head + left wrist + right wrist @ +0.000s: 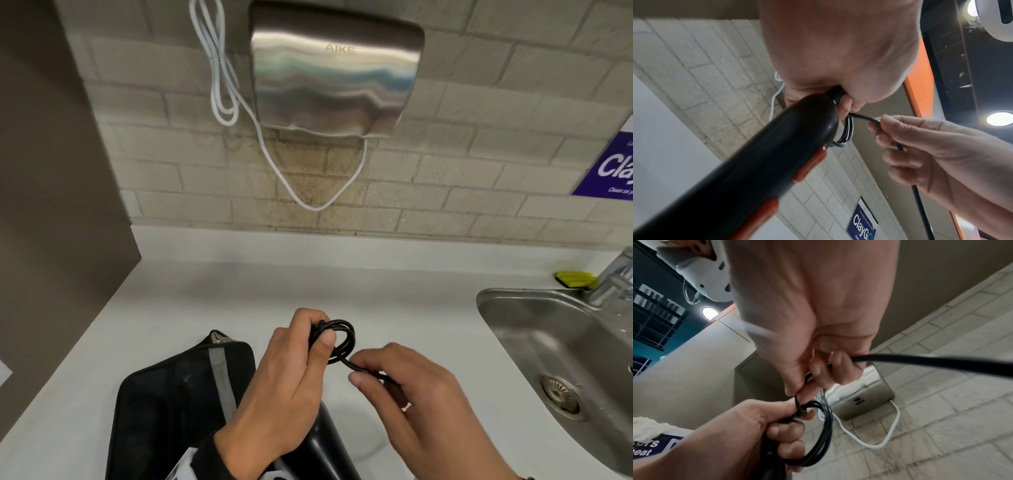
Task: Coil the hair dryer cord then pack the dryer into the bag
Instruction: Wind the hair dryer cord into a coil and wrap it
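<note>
My left hand point(308, 342) grips a small coil of the black cord point(344, 337) together with the end of the black hair dryer's handle point(777, 146), which has orange-red buttons. The dryer body point(325, 445) hangs below the hand, over the white counter. My right hand point(363, 375) pinches the loose run of cord point(920, 361) just right of the coil, between thumb and forefinger. The coil point(824, 431) shows several loops beside my left fingers. A black bag point(178, 394) with a grey strap lies on the counter at the lower left, zip partly open.
A steel sink point(534, 346) with a tap point(613, 277) sits at the right, a yellow sponge point(575, 279) behind it. A steel wall hand dryer point(332, 75) with a white cable point(222, 78) hangs above. A brown partition point(51, 171) bounds the counter point(239, 294) on the left.
</note>
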`<state>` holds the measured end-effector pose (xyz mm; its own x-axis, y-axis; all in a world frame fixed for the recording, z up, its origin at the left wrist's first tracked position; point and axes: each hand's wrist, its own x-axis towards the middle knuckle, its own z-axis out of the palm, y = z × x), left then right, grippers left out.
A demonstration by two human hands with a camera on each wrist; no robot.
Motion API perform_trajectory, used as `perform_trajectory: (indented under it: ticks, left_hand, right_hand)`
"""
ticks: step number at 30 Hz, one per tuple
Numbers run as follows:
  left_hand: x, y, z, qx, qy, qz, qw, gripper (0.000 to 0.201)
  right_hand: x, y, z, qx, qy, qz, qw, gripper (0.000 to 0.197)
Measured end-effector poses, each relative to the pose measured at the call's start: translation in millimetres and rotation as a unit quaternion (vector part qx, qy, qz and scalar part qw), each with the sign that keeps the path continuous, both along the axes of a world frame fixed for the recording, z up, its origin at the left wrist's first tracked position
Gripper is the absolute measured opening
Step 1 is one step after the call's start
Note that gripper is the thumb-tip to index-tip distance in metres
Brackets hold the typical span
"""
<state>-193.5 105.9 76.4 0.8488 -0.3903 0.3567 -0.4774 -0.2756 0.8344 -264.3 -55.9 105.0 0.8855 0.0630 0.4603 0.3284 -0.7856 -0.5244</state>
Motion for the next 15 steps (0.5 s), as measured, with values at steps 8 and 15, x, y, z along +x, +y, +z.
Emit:
perform_trajectory:
  ticks: [8,15]
  left_hand:
    - [-2.8,3.1,1.1,0.001,-0.023,-0.038,0.999,0.024]
    - [-2.9,8.0,2.6,0.038,-0.076,-0.074,0.994,0.040]
  right_hand:
    - [10.4,0.4,35.4,0.003,-0.018,0.050,0.999,0.014]
    - [25.0,4.1,49.5,0.079,0.018,0.090,0.993,0.014]
